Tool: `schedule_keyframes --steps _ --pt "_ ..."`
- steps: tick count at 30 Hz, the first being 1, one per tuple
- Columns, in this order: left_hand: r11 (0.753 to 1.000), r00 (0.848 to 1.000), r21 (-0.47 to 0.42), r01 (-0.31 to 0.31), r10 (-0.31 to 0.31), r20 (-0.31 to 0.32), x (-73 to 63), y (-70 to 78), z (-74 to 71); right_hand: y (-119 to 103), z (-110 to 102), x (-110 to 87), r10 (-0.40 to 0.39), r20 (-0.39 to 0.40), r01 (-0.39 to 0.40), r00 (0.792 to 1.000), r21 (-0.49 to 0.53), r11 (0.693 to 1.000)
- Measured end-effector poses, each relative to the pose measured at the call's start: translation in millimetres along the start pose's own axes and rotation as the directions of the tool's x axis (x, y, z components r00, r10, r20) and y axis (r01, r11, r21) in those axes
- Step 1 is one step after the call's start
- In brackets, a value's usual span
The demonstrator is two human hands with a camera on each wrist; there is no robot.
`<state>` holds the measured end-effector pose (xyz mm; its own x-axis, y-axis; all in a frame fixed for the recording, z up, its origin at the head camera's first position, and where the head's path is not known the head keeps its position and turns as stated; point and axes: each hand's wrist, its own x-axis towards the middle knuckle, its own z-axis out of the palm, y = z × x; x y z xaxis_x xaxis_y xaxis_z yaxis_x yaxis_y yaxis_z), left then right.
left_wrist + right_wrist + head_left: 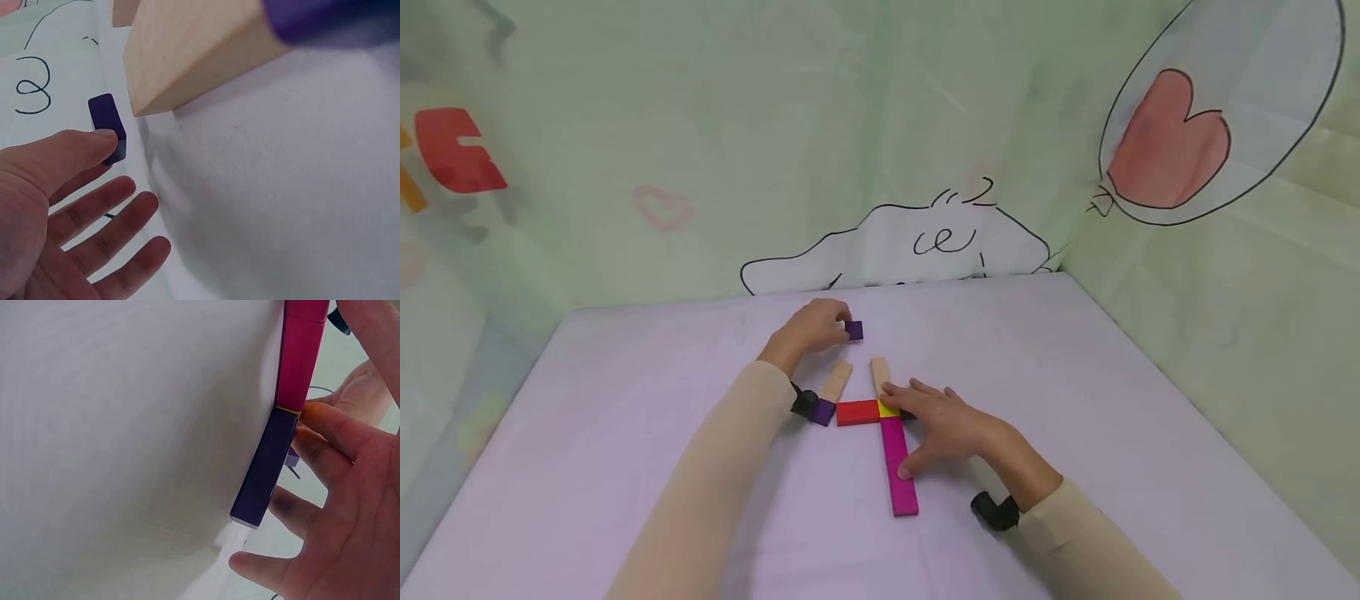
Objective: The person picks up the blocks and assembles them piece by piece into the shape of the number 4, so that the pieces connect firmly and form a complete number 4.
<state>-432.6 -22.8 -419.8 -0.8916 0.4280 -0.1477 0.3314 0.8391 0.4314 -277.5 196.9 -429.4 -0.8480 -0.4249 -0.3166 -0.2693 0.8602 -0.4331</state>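
Observation:
Toward the far side of the table, my left hand (811, 327) pinches a small purple block (854, 331) between thumb and index finger; in the left wrist view the other fingers extend loosely below the block (106, 114). My right hand (951, 425) spreads its fingers over a layout of flat blocks, fingertips on the yellow block (888, 411) and thumb at the magenta blocks (895, 454). A dark purple block (265, 465) continues from them under this hand, mostly hidden from the head view. A red block (857, 412) joins the yellow one on its left.
Two plain wooden blocks (837, 382) point away from the row, one at the yellow block, one farther left. Another purple block (822, 412) lies at the red block's left end, beside the left wrist's black camera (805, 403). A white cloth covers the table (1075, 400); drawn-on fabric walls stand behind.

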Motion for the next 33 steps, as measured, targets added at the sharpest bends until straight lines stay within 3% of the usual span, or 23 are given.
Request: schedule_keyframes --steps 8,18,33 --pt "1.0 0.998 0.023 -0.017 0.015 0.053 -9.7 0.3 -6.8 -3 -2 0.1 -0.011 -0.005 0.011 1.0 0.011 1.0" --pt "0.999 0.993 0.032 -0.033 0.029 0.119 -24.3 4.9 -4.2 -4 -2 -4.0 -0.024 -0.003 0.024 1.0 0.02 1.0" --pt "0.997 0.986 0.066 -0.035 0.024 0.163 -25.4 8.1 -4.4 -1 0 -1.8 -0.014 -0.007 0.014 1.0 0.017 1.0"
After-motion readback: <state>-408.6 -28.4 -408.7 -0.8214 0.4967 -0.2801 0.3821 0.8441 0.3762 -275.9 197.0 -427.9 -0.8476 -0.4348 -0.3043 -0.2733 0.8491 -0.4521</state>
